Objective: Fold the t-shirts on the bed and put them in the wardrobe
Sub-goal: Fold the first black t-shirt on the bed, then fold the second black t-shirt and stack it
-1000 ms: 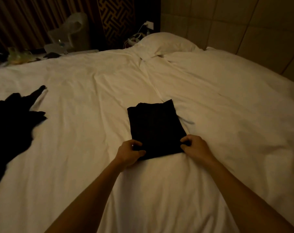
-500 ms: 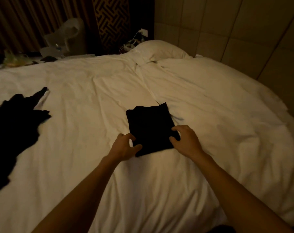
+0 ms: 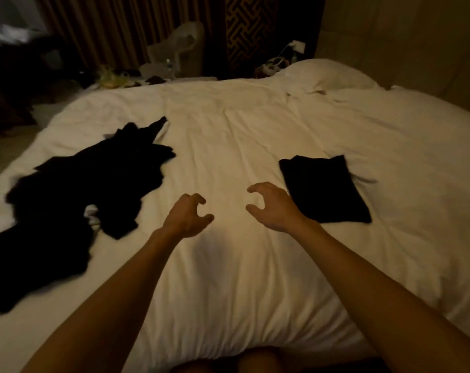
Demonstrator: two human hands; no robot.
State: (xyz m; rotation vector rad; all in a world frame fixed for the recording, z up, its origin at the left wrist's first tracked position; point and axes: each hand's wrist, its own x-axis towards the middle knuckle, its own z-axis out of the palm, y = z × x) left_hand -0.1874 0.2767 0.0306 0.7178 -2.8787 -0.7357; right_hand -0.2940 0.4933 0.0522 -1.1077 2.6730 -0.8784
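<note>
A folded black t-shirt point(image 3: 326, 188) lies flat right of an unfolded black heap point(image 3: 75, 200) on the bed point(image 3: 228, 130).

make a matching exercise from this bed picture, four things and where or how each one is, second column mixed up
1 folded t-shirt
2 heap of dark clothes
3 pillow
4 left hand

a at the far end of the bed
b unfolded, on the left
c empty, above the bed
d flat, beside the right hand

Pairs: 1-d, 2-b, 3-a, 4-c
</note>
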